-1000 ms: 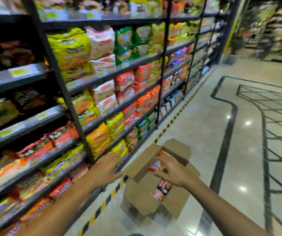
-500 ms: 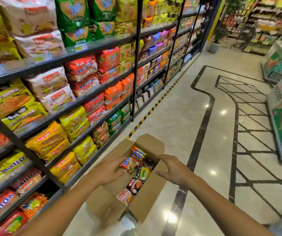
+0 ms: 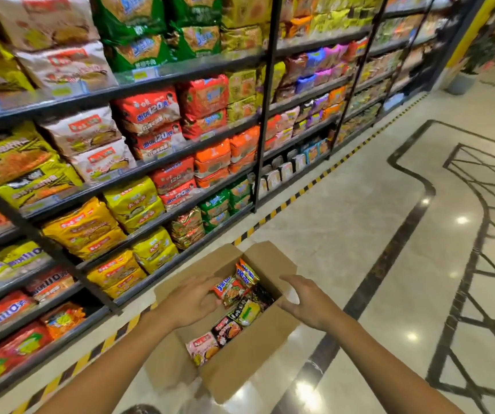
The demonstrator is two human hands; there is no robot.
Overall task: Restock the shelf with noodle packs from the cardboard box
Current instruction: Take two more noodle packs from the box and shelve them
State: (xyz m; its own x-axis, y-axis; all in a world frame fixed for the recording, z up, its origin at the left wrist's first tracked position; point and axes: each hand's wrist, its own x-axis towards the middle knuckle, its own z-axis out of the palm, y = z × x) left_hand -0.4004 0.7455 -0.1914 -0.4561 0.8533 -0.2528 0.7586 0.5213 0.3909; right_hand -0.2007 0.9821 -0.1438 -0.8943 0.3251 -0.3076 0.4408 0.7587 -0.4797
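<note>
Tall black shelving (image 3: 180,71) fills the view from nine o'clock round to one o'clock, every tier crammed with noodle multipacks; yellow packs (image 3: 82,227) sit at nine o'clock, red ones (image 3: 147,115) toward eleven, green ones (image 3: 134,22) near twelve; the bottom tiers at seven and eight o'clock hold red and orange bags (image 3: 4,309); a black upright (image 3: 265,103) splits the run just right of twelve o'clock. A yellow-and-black hazard strip (image 3: 297,192) marks the foot of the shelving along the floor; the glossy pale floor (image 3: 345,219) spreads wide from one o'clock to five o'clock, crossed by a dark inlaid band (image 3: 389,255) and a lattice of dark lines (image 3: 485,234); a potted plant (image 3: 464,76), blurred, stands far off at two o'clock. The cardboard box (image 3: 240,363) stands on the floor at six o'clock, just beside the shelf base, its four flaps folded outward; the near-left flap lies close to the hazard strip, while the right side faces open floor. Inside lie loose noodle packs (image 3: 234,289) in orange, black, yellow and pink, some tilted on edge. The left hand (image 3: 192,300) reaches into the box from seven o'clock, fingers curved over the upper orange pack and seemingly touching it, though a firm grip cannot be made out; the right hand (image 3: 306,303) hovers at five o'clock over the right flap, fingers spread and relaxed, holding nothing.
</note>
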